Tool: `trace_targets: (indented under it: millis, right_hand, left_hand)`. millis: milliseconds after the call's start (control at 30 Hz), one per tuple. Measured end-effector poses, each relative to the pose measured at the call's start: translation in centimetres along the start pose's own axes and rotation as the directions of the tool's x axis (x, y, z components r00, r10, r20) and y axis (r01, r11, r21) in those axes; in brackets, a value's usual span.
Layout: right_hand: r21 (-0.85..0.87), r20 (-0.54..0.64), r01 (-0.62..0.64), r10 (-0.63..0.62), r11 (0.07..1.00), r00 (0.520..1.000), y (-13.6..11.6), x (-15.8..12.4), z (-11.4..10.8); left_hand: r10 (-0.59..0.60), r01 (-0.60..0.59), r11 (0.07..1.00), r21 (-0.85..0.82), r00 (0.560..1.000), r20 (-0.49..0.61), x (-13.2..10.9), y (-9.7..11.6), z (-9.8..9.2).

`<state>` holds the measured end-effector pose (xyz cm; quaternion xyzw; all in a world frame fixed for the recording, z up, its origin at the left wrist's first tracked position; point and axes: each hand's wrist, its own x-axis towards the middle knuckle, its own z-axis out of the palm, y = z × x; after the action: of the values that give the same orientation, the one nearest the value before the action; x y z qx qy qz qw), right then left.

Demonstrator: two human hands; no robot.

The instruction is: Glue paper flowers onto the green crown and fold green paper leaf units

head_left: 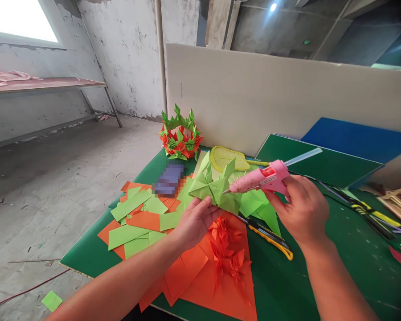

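My left hand (198, 220) pinches the lower edge of a folded light-green paper piece (210, 187) with pointed tips standing up. In my right hand (302, 207) is a pink hot glue gun (259, 178), a clear glue stick (304, 156) jutting from its back. The gun's nozzle points left and sits right at the green paper; whether it touches I cannot tell. Below my left hand, several orange paper flowers (227, 249) lie on orange sheets (235, 296). A yellow-and-black utility knife (269, 238) rests beneath the glue gun. More folded green paper (259, 207) lies behind it.
An orange-and-green paper crown-like ring (180, 138) stands at the table's far left corner. Green strips (128, 207) are strewn over orange paper, near a blurred dark object (169, 179). A yellow fly swatter (230, 158) lies behind. Cables and yellow-handled tools (370, 211) are right; a board (270, 93) stands behind.
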<state>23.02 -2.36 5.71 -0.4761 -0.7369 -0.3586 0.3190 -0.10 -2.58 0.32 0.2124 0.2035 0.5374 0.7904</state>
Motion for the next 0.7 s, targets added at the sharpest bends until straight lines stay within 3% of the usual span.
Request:
trace_targets:
  millis: [267, 700]
  right_hand:
    - [0.026, 0.012, 0.074, -0.075, 0.997, 0.997, 0.03, -0.13, 0.32]
    - [-0.006, -0.076, -0.039, 0.039, 0.999, 0.996, -0.06, -0.20, -0.03]
  left_hand:
    - [-0.010, 0.009, 1.000, -0.012, 0.999, -0.041, 0.24, 0.21, -0.12]
    - [-0.016, 0.016, 1.000, -0.008, 0.998, -0.058, -0.01, 0.26, -0.01]
